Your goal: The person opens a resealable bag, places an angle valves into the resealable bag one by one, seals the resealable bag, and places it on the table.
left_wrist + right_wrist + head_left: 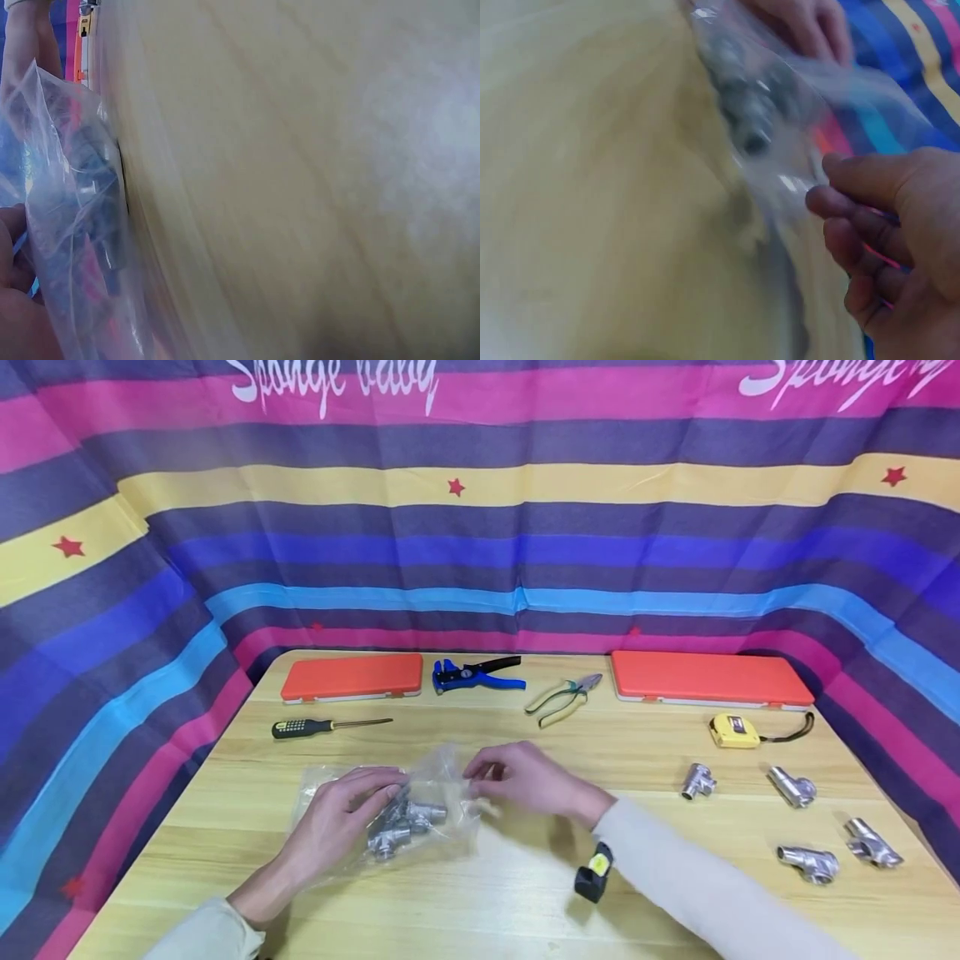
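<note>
A clear plastic bag (438, 777) with several metal pipe fittings (397, 831) inside lies on the wooden table (525, 893), left of centre. My left hand (375, 797) lies over the bag's left part, its fingers holding the plastic and the fittings under it. My right hand (480, 772) pinches the bag's right edge between thumb and fingers. In the right wrist view the right hand (817, 187) pinches the bag (795, 127), and blurred fittings (746, 112) show through it. In the left wrist view the bag (67, 225) stands beside my left hand (15, 300).
Several loose metal fittings (793, 787) lie at the right. A yellow tape measure (735, 730) lies behind them. Along the back are two orange cases (352, 677) (708, 678), a blue wire stripper (472, 675), pliers (562, 697) and a screwdriver (322, 726). Striped cloth surrounds the table.
</note>
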{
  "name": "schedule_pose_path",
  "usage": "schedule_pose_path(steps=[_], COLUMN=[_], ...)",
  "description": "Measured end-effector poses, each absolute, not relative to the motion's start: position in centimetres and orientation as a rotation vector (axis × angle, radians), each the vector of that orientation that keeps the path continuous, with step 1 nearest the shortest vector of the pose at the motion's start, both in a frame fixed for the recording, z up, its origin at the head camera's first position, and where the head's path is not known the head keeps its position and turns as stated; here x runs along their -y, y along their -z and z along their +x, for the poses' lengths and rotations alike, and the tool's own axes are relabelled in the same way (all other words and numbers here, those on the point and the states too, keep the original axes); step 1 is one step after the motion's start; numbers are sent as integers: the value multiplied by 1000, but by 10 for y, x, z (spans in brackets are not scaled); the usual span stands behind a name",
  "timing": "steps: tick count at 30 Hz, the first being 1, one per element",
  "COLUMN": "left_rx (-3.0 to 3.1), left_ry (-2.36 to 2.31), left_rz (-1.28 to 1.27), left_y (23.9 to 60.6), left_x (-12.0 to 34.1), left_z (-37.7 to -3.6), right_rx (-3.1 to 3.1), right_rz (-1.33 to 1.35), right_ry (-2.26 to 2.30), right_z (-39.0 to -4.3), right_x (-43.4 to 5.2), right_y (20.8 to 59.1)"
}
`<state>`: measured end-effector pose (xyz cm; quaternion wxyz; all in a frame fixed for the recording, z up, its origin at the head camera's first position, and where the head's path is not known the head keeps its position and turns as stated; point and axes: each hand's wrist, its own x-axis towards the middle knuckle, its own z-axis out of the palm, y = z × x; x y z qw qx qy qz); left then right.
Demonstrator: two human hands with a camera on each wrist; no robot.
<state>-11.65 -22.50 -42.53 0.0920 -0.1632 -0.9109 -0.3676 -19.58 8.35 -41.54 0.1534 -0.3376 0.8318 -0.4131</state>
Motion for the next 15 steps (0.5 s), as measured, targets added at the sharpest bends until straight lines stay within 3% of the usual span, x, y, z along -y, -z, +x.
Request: schedule_pose_path(steps=[8,15], left_rx=[2731,2732], left_ry=[1092,1105], left_rz=[-460,-455], left_y=[427,427], left_x=[226,227], left_z=[-118,-119], right_rx=[-2642,-2860], right_rz=[-770,-537], right_ry=[1170,1056], right_z=[-205,-192], right_x=[-201,-311], right_y=[398,397])
